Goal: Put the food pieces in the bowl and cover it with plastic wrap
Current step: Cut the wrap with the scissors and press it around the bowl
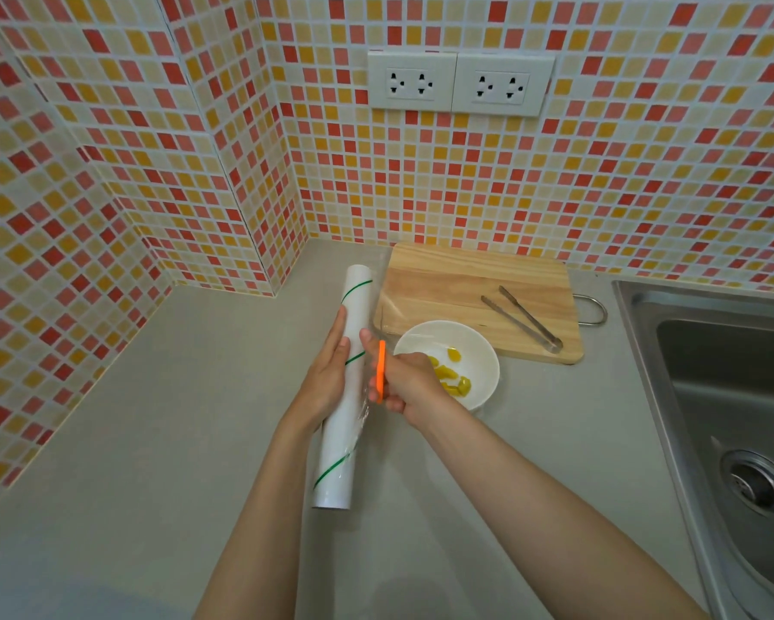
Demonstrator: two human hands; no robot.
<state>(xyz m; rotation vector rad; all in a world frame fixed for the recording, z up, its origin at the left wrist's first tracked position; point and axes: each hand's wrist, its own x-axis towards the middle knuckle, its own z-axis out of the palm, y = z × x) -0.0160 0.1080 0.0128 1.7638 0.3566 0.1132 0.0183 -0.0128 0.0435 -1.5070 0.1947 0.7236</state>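
Note:
A white bowl (474, 346) sits on the grey counter and holds several yellow food pieces (451, 373). A clear sheet of plastic wrap (387, 306) stretches from the white roll (349, 396) over the bowl and the board's left edge. My left hand (329, 373) lies on the roll, fingers flat and thumb across it, pressing it to the counter. My right hand (409, 387) grips an orange cutter (380, 371) held upright against the film, between the roll and the bowl.
A wooden cutting board (465, 279) lies behind the bowl with metal tongs (526, 319) on it. A steel sink (734, 396) is at the right. Tiled walls close the back and the left, with sockets (459, 85) above the board.

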